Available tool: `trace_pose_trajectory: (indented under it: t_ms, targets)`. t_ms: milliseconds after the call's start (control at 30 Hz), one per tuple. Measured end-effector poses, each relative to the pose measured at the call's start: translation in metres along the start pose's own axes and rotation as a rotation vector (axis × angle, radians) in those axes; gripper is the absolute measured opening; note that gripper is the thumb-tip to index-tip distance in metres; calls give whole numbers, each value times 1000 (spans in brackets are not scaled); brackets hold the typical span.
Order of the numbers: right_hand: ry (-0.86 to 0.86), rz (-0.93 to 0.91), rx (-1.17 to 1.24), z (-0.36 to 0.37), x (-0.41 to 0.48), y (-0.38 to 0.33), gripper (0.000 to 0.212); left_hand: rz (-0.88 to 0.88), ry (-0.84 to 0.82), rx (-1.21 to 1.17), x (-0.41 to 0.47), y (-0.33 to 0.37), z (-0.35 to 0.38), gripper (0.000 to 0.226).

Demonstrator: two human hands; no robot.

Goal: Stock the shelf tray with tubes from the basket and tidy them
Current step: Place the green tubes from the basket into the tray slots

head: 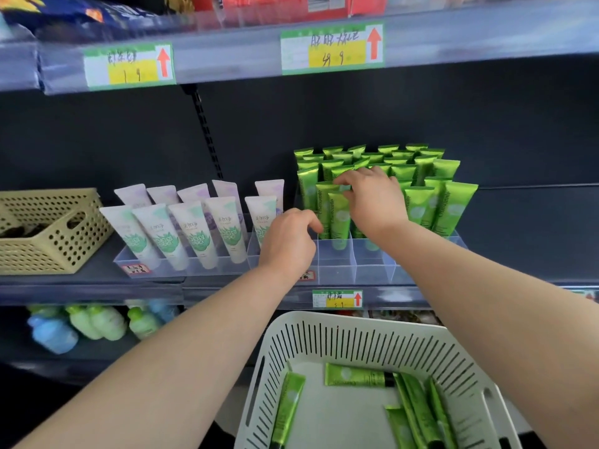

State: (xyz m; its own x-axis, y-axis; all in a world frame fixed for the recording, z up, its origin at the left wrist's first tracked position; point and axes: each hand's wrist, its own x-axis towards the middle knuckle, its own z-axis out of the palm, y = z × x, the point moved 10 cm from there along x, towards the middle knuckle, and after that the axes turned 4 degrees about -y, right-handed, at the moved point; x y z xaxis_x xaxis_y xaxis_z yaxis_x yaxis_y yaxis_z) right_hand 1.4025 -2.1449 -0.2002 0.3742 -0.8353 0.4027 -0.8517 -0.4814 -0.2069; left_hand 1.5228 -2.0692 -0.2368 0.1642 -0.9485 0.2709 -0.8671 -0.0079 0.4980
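Right hand (369,197) reaches over the front rows of the clear tray (372,264) on the shelf (90,281), palm down. Its fingers are curled over the crimped top of an upright green tube (339,218) in a front compartment and appear to pinch it. Behind and to the right of this hand the other green tubes (421,176) stand upright in tight rows, caps down, filling most of the tray; the nearest compartments hold nothing. Left hand (288,243) sits lower and to the left, at the tray's front-left corner, with its fingers loosely curled and nothing gripped. Its forefinger tip lies just beside the pinched tube, and contact cannot be told. Below both forearms, the white slotted basket (356,322) holds several loose tubes (356,375) lying flat, well apart from either hand. Left of the clear tray, white tubes (194,234) with a green leaf print lean in a second tray, and a beige perforated basket (58,234) stands further left. A price label (337,299) hangs on the shelf edge.
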Motion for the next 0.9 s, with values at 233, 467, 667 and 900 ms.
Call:
trace_pose_trajectory:
  t_ms: [233,467,667,900]
  targets:
    - [97,-56,10,-13,-34,-1,31,30,-17,34,-12,9,6,35]
    - [94,-196,61,6,-110,-10,22,90,-142,137,-50,14,38,32]
    - [-46,-134,70,53,-182,13,26,17,-211,64,-99,-9,83,33]
    - [-665,34,-46,160,-244,60,34,-143,-552,230,-144,-70,163,26]
